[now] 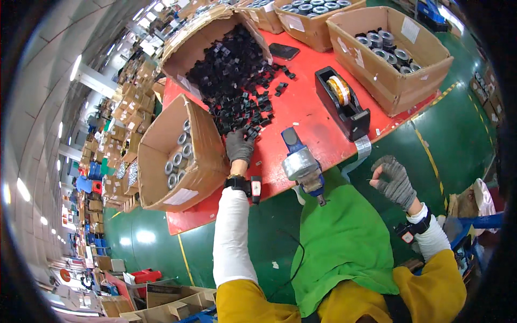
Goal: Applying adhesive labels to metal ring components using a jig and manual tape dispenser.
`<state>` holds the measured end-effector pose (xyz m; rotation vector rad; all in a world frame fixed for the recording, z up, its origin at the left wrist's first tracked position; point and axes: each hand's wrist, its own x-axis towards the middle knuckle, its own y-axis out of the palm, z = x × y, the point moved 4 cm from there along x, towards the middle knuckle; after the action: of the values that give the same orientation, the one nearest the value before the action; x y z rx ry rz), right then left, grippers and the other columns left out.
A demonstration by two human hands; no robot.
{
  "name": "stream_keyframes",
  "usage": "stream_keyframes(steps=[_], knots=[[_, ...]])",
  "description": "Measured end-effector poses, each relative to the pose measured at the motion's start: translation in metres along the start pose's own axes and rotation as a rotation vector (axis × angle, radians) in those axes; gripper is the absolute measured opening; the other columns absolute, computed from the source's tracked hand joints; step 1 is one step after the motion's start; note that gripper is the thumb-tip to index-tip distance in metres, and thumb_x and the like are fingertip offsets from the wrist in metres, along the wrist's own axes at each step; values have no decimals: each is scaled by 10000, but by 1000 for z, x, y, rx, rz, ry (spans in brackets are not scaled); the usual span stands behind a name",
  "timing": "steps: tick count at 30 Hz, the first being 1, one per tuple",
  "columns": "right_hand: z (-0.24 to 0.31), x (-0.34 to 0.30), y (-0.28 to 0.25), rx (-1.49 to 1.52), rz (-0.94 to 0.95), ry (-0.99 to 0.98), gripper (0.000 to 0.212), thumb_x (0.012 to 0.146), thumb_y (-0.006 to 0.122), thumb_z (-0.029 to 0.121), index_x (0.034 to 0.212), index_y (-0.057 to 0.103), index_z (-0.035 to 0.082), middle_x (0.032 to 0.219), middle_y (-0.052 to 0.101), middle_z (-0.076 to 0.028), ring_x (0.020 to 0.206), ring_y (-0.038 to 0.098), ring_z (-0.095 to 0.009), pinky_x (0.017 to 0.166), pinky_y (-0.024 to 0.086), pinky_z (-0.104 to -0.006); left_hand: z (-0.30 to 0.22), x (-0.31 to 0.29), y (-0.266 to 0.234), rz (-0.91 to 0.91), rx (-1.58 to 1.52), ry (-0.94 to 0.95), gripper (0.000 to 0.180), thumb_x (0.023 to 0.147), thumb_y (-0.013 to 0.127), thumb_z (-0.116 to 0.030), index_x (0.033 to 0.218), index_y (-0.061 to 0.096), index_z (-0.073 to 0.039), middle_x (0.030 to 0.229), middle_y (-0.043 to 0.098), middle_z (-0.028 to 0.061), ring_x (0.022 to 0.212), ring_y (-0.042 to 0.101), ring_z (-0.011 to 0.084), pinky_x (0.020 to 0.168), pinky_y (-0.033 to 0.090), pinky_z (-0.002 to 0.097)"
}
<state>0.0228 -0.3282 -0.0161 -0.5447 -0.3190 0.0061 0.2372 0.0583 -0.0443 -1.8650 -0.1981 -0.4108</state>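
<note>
My left hand [239, 146], in a grey glove, reaches to the near edge of a heap of black plastic clips [231, 59]. Its fingers are closed around one black plastic clip [251, 131], partly hidden by the glove. The heap spills from a tipped cardboard box [183, 37] onto the red table. Off the table's front edge, my right hand [397, 184] hangs in the air in a grey glove with bare fingertips. Thumb and forefinger are pinched together; anything between them is too small to tell. Between the hands stands a blue bench vise [301, 163] wrapped in silver tape.
Left of my left hand, a cardboard box [207, 145] holds metal ring-shaped parts. A black tape dispenser [344, 105] stands right of the vise, before another box [388, 89] of cylindrical parts. A dark phone [284, 51] lies at the back of the red table [309, 81].
</note>
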Motion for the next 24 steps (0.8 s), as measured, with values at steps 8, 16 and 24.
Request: stream_keyframes(steps=[8,16,24], knots=[[21,11,8,-15,42,-64,163,629,691,75,700,544,68,761,552,-74,789,539,-253,721,426,-341,4,-16,-24,-154,-101,24,237,710,671,-202,888,625,-51,810,592,142,761,570,290,679,455,388],[84,67,15,349,210,-159,163,683,699,124,738,566,50,763,582,-30,716,552,-127,661,435,-276,-77,-64,-116,233,-1069,-131,265,825,587,-69,1075,557,13,986,618,95,834,602,176,735,490,289],[162,84,55,495,647,-219,144,731,687,132,766,594,28,781,584,-36,728,549,-103,643,436,-254,-127,-123,-172,667,-1086,-104,332,786,637,-106,1075,560,39,934,631,100,819,605,181,764,483,310]])
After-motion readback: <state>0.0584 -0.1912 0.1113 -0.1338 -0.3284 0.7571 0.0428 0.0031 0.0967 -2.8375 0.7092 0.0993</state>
